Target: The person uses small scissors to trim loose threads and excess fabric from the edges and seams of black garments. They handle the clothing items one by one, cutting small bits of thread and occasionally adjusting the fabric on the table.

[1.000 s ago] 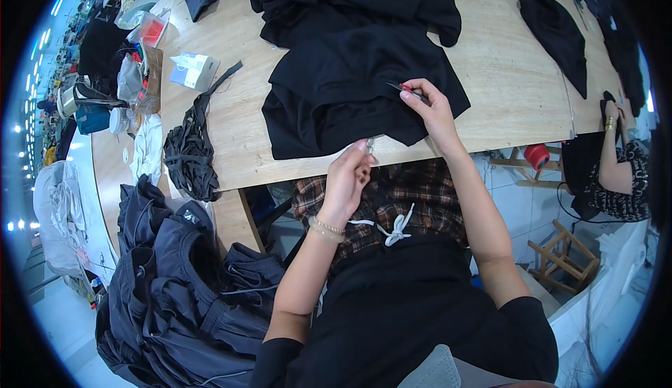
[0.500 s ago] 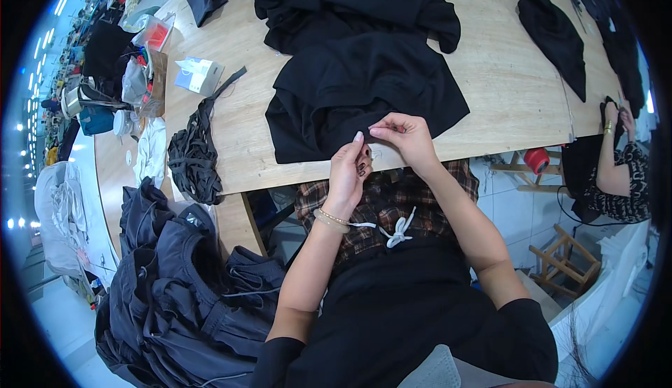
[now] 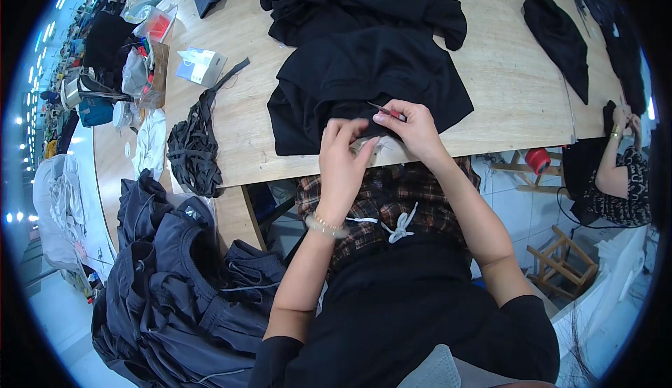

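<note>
A black garment (image 3: pixel 378 62) lies bunched on the wooden table (image 3: pixel 245 157), its near part at the front edge. My left hand (image 3: pixel 343 153) is over that near part, thumb and fingers apart, with nothing visible in it. To its right, my right hand (image 3: pixel 413 129) is closed on a small pointed tool (image 3: pixel 395 114) with a red part. The tool's thin dark tip points left above the cloth. Which kind of tool it is, I cannot make out.
A tangle of dark strips (image 3: pixel 192 150) and a tissue box (image 3: pixel 201 66) lie left on the table. Dark garments (image 3: pixel 168 276) are heaped at lower left. A black cloth piece (image 3: pixel 556 41) lies right. Another person's arm (image 3: pixel 609 160) and wooden stools (image 3: pixel 563 265) are at far right.
My left hand has opened and turned, its fingers moving apart. My right hand has shifted slightly up, and the pointed tool in it now shows.
</note>
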A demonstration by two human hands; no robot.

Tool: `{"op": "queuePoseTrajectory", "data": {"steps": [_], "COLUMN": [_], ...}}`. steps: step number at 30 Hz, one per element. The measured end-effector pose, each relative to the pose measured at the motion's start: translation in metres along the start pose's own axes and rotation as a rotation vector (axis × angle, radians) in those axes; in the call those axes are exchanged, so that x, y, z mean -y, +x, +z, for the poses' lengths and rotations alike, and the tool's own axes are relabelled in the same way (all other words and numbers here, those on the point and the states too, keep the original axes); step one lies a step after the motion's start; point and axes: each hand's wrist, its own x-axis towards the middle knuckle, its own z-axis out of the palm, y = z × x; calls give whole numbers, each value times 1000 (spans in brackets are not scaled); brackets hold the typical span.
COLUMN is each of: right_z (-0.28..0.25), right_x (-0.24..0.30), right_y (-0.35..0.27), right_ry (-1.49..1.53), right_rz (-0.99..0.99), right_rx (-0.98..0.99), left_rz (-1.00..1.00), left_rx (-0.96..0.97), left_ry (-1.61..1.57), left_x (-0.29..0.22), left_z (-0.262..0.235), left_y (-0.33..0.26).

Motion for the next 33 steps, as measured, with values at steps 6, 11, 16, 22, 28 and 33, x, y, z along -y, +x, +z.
{"op": "queuePoseTrajectory", "data": {"steps": [6,11,16,22,28,33], "right_z": [-2,-31,-46,-38,-33,-31], "right_x": [-1,6,12,15,15,13], "right_y": [1,-8,-10,-6,-1,2], "right_ry": [3,-84,-627,-748,-781,-824], "right_rz": [-69,-99,-309,-444,-520,-520], "right_rx": [0,-124,-112,-110,-99,-76], "left_rz": [-50,-168,-216,-228,-209,-181], "left_rx": [78,125,160,177,177,203], "left_ry": [-74,-80,-89,-67,-45,3], "left_x": [21,23,26,26,25,21], "left_z": [22,15,15,14,15,13], "left_y": [19,22,25,30,32,35]}}
